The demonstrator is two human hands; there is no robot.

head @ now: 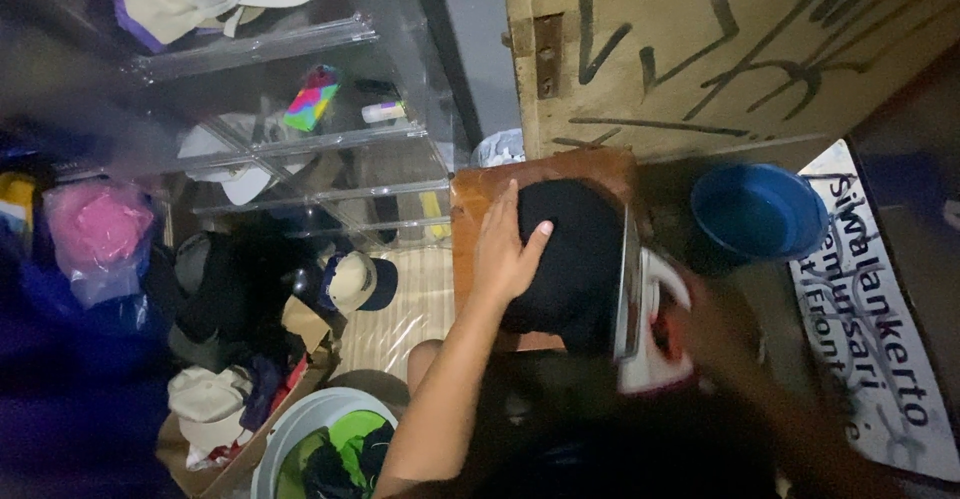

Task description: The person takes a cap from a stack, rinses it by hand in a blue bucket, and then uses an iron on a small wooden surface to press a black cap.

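Setting: a dim, crowded corner; a brown wooden surface (480,199) stands against a pale board wall marked with dark painted strokes.

Item 1, nearest: the right hand (720,329), blurred at the lower right, grips the handle of a white and red clothes iron (645,324). Its fingers appear wrapped round the handle, though blur hides the detail. The iron's metal sole faces the right edge of the cloth.

Item 2: the left hand (505,249), fingers spread wide and flat, presses on a black garment (575,259) that lies on the surface. It holds nothing; it pins the cloth down.

Step in hand, as judged: pressing the black garment, with the iron at its right edge. The next pass seems to call for keeping the flat hand clear of the sole while the cloth stays taut.

Item 3: a blue round basin (760,209), just right of the surface, apart from the iron.

Item 4: a pale round tub (300,429) at lower left holding green and dark cloth, beside a cardboard box of caps.

Item 5, farthest: clear plastic shelves (300,139) with caps, a small bottle and a multicoloured item; a pink bundle in a clear bag (95,229) to their left.
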